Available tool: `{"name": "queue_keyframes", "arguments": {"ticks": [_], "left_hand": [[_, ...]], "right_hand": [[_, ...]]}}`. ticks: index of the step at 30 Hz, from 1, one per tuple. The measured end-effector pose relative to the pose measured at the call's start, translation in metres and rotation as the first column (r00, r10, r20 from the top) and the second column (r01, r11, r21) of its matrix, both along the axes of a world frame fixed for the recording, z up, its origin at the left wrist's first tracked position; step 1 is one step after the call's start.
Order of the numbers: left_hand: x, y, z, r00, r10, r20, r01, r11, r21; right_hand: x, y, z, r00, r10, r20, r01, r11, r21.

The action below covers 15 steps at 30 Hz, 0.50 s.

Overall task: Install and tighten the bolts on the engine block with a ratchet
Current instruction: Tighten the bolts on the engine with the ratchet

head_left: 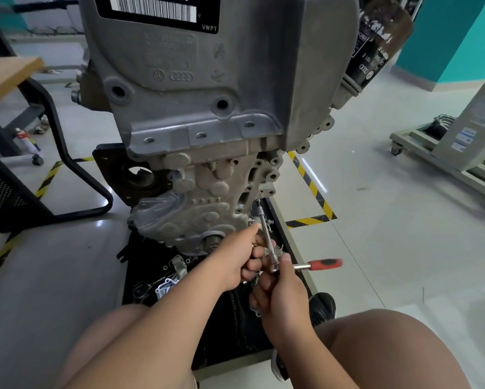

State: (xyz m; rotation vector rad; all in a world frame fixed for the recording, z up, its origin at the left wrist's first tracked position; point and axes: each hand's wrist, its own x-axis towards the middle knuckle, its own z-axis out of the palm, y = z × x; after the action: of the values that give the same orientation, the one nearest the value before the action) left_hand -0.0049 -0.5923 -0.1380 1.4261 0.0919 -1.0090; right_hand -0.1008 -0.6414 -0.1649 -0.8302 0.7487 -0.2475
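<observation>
A grey engine block [207, 113] stands upright on a black stand, filling the upper middle of the view. A ratchet with a red handle [324, 264] sticks out to the right at the block's lower right corner. Its long extension bar [265, 228] slants up to a bolt hole in the block's lower right flange. My right hand [280, 293] grips the ratchet at its head. My left hand [245, 255] holds the extension bar, index finger stretched along it, with small metal parts in its curled fingers.
Loose metal parts and brackets lie on the black stand base [140, 276] below the block. A black chair frame [75, 175] and a wooden table [5, 74] are at the left. A wheeled cart [443, 153] stands at the right. Yellow-black tape [311, 186] marks the floor.
</observation>
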Motion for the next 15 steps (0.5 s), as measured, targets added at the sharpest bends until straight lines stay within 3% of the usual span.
{"name": "queue_keyframes", "arguments": {"ticks": [2, 4, 8, 11, 15], "left_hand": [[-0.002, 0.002, 0.000, 0.998, -0.041, -0.052, 0.040, 0.999, -0.013], [-0.004, 0.004, -0.001, 0.997, -0.052, -0.057, 0.053, 0.999, 0.008], [-0.006, 0.002, -0.001, 1.000, -0.019, -0.023, 0.020, 0.999, 0.038], [-0.008, 0.000, -0.003, 0.996, -0.031, 0.087, 0.026, 0.998, 0.057], [-0.009, -0.001, -0.008, 0.974, -0.030, 0.225, 0.015, 0.998, 0.068]], "right_hand": [[0.002, -0.004, 0.003, 0.999, -0.009, 0.039, 0.000, 0.972, 0.236], [0.002, -0.007, 0.002, 1.000, 0.020, 0.022, -0.026, 0.953, 0.303], [0.000, -0.006, -0.004, 0.988, 0.153, -0.010, -0.145, 0.956, 0.256], [0.000, -0.006, -0.007, 0.985, 0.172, -0.004, -0.166, 0.958, 0.232], [-0.002, -0.006, -0.010, 0.977, 0.197, -0.087, -0.198, 0.980, -0.006]]}}
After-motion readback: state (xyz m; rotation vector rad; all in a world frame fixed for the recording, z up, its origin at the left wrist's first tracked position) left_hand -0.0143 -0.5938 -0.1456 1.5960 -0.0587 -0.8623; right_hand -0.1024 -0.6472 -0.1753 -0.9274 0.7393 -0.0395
